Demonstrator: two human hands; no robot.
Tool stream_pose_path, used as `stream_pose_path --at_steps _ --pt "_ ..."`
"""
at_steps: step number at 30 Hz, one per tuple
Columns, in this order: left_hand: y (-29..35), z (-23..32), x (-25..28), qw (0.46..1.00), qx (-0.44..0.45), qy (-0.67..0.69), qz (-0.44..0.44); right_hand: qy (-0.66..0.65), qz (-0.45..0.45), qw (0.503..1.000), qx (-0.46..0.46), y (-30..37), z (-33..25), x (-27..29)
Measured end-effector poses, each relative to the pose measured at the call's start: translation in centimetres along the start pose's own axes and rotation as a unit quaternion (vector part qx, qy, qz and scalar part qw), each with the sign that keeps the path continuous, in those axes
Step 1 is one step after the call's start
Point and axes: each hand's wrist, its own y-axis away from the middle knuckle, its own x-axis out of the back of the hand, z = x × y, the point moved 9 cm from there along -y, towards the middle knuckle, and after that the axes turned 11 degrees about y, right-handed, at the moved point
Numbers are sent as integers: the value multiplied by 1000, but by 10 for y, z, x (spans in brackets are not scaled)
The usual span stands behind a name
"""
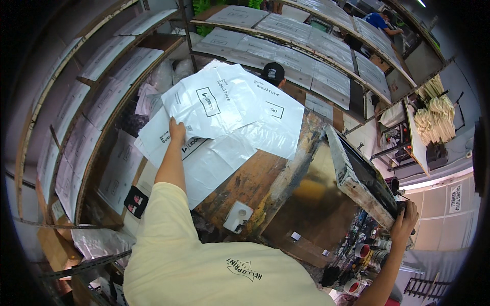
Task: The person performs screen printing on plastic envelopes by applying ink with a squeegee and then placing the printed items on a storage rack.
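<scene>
My left hand [177, 130] reaches forward and pinches the near edge of a white plastic bag [232, 116] with black print. That bag overlaps other white printed bags [273, 130] spread over the wooden table. On the right, my right hand [406, 220] is closed on the near end of a screen printing frame [352, 178], which is tilted up; its fingers partly cover a dark part there. Under the raised frame lies a brown, glossy printing board [306, 214] with two small pale pieces on it.
Racks [81, 122] of flat white printed bags stand left and ahead. Ink pots [361, 250] crowd the table's right side. A white container [238, 217] sits near my body. Beyond the table is a person in a black cap [273, 72]; another in blue [377, 20] is farther back.
</scene>
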Motion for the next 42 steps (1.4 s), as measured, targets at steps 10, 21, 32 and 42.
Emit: stream_pose_path --at_steps 10,21,32,42 --pt "18 13 -10 999 0 34 27 22 -15 1000 9 12 8 -9" --pt "54 0 12 998 -44 -31 -16 14 -53 998 -15 15 3 -11" --pt "221 166 -154 816 -439 -134 -352 -1 -15 1000 -12 -1 -17 11" --pt "362 122 -348 547 -561 -360 -507 8 -32 999 -43 -16 -6 16"
